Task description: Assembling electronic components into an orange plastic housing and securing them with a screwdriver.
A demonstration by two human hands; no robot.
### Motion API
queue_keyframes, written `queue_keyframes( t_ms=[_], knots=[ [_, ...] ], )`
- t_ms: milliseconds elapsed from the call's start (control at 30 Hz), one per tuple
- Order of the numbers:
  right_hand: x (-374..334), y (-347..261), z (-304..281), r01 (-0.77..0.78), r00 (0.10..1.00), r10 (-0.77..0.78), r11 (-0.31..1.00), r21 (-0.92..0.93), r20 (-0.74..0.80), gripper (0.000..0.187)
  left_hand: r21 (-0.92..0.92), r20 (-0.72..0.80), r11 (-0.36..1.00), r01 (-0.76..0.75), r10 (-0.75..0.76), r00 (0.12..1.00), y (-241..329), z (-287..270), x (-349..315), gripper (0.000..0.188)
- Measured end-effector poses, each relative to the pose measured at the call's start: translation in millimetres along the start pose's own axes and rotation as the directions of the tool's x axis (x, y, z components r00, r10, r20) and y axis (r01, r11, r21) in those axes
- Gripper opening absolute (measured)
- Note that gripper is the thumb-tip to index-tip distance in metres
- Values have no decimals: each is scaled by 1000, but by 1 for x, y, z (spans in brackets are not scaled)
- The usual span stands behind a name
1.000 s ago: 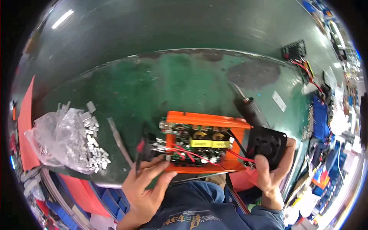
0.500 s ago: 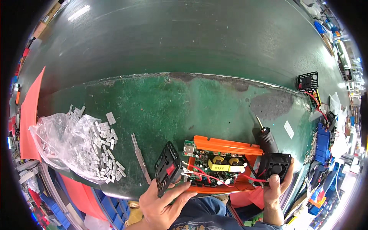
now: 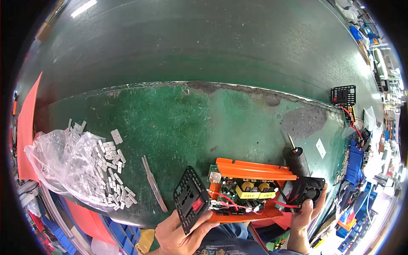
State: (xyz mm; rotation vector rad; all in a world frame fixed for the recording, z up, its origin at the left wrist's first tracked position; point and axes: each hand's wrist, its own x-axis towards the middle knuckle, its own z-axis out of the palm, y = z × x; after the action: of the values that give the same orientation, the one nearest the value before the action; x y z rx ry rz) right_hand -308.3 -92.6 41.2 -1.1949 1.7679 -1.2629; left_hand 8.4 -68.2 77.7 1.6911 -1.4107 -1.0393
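My left hand point(image 3: 180, 233) grips a black slotted end panel point(image 3: 190, 199) with a socket and a red switch, held tilted beside the left end of an orange housing point(image 3: 255, 168). Inside the housing sits a green circuit board with yellow transformers point(image 3: 250, 192); red and white wires link it to the panel. A small black fan point(image 3: 310, 191) is pinched in my right hand point(image 3: 304, 216), thumb on its near edge, at the housing's right end. Red wires run from the fan to the board. Just beyond the fan lies an electric screwdriver point(image 3: 296, 158), its tip pointing away.
Metal tweezers point(image 3: 154, 185) lie left of the panel. Farther left, a clear plastic bag point(image 3: 63, 163) spills many small grey metal plates point(image 3: 112, 170). A white card point(image 3: 320, 148) rests at the right, and another black panel point(image 3: 343, 95) with wires stands at the far right.
The end panel has turned so its socket and red switch show more fully. Housing, fan and both hands sit slightly lower in view; the view itself has shifted a little.
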Motion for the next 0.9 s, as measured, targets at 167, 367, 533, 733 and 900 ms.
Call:
queue_keyframes(
  t_ms=[167, 367, 533, 733, 900],
  knots=[
    [-8, -4, -13, 15, 983, -16, 1000, 7, 185, 87, -96, 32, 995, 42, -39, 999, -3, 5, -4, 20],
    [-13, -8, 5, 92, 989, -93, 996, 7, 115, 95, 136, -21, 989, -51, 54, 998, -11, 13, -10, 24],
    [16, -29, 28, 162, 954, -196, 974, 161, 228, 56, 191, -62, 982, -4, 16, 998, -12, 23, -11, 19],
    [32, -39, 25, 59, 925, -115, 985, 161, 363, 50, 156, -147, 988, 11, 12, 989, -8, 31, -11, 21],
    [37, -55, 40, 118, 923, -172, 978, 172, 345, 53, 145, -244, 989, -19, 55, 968, -16, 31, -13, 21]
  ],
)
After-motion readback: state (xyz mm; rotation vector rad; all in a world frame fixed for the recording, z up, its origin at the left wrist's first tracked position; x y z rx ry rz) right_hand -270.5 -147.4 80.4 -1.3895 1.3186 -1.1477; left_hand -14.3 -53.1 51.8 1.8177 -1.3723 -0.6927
